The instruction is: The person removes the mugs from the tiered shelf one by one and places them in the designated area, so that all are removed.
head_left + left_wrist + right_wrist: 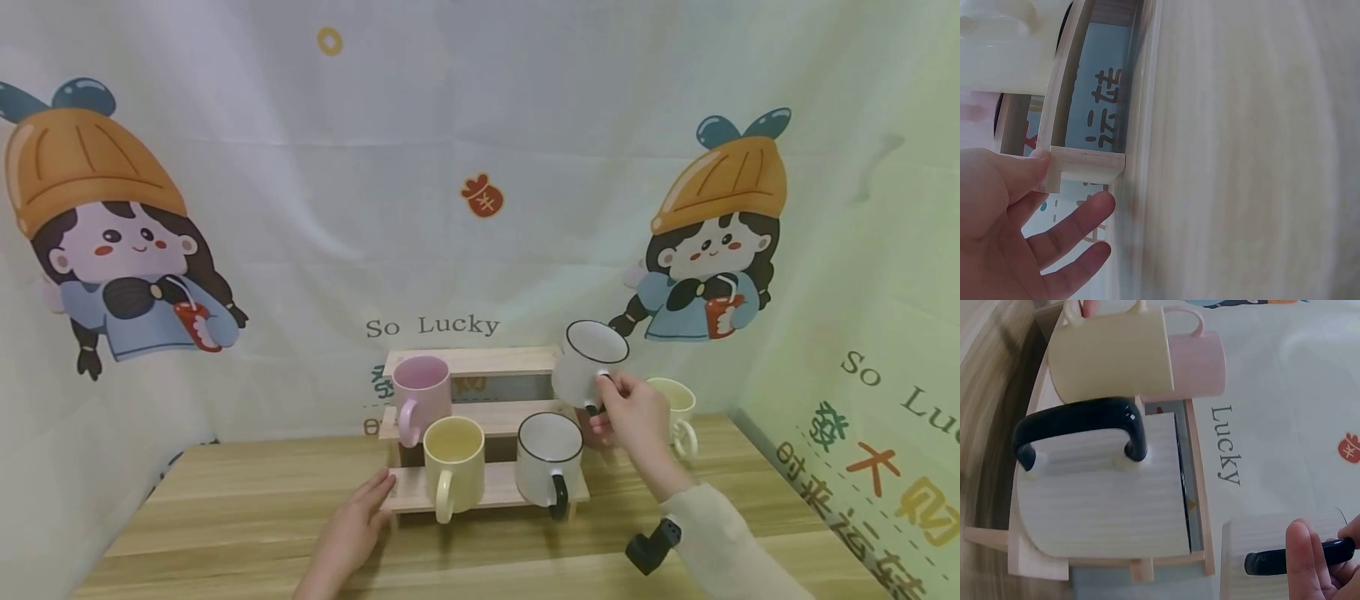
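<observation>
My right hand point(633, 412) grips a white mug point(585, 367) with a black rim by its black handle point(1266, 561), raised at the right end of a three-step wooden rack point(468, 361). At the rack's lower left end, my left hand point(352, 529) holds the board's end, thumb on its near face and other fingers spread in the left wrist view. A second white mug point(550, 458) with a black handle stands on the lowest step, right of a yellow mug point(454, 462). The pink mug point(422, 392) sits on the middle step at the left.
Another pale yellow mug point(675, 404) stands on the wooden table point(247, 517), right of the rack and partly behind my right hand. A black device point(652, 546) shows at my right sleeve. A printed cloth point(300, 208) hangs behind the table.
</observation>
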The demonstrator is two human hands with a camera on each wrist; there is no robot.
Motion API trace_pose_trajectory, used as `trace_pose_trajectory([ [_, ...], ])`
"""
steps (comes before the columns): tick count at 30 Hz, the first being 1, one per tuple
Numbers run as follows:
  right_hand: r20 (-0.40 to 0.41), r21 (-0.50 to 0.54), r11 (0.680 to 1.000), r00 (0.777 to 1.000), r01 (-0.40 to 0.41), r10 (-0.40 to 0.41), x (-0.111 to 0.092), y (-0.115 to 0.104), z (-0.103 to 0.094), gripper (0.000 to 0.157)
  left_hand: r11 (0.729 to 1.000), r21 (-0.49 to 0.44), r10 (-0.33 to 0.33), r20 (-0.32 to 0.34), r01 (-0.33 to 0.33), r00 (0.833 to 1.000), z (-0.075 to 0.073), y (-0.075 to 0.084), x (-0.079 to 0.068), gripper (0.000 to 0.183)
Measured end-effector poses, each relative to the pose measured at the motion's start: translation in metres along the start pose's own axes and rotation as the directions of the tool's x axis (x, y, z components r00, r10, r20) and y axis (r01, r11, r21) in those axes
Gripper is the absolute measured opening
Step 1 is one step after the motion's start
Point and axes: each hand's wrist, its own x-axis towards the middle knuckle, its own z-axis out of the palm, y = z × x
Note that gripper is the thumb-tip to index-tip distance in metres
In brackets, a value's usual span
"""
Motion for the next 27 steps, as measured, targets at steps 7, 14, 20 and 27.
trace_pose_trajectory([
  [7, -0.004, -0.002, 0.999, 0.999, 0.035, -0.035, -0.002, 0.014, -0.012, 0.028, 1.0, -0.01, 0.004, 0.0, -0.004, 1.0, -0.002, 0.002, 0.001, 0.047],
  [14, 0.017, 0.012, 1.0, 0.999, -0.029, 0.029, -0.007, 0.033, -0.017, 0.03, 1.0, -0.018, 0.0, 0.002, 0.0, 1.0, -0.004, 0.003, 0.001, 0.047],
  [20, 0.023, 0.041, 0.999, 0.999, -0.027, 0.026, -0.015, 0.049, -0.017, 0.027, 1.0, -0.017, 0.001, 0.002, -0.001, 1.0, -0.001, 0.001, 0.0, 0.047],
  [27, 0.015, 0.027, 0.999, 1.0, -0.02, 0.02, -0.019, 0.059, -0.02, 0.028, 1.0, -0.02, 0.009, 0.004, -0.009, 1.0, 0.001, 0.0, 0.001, 0.047],
])
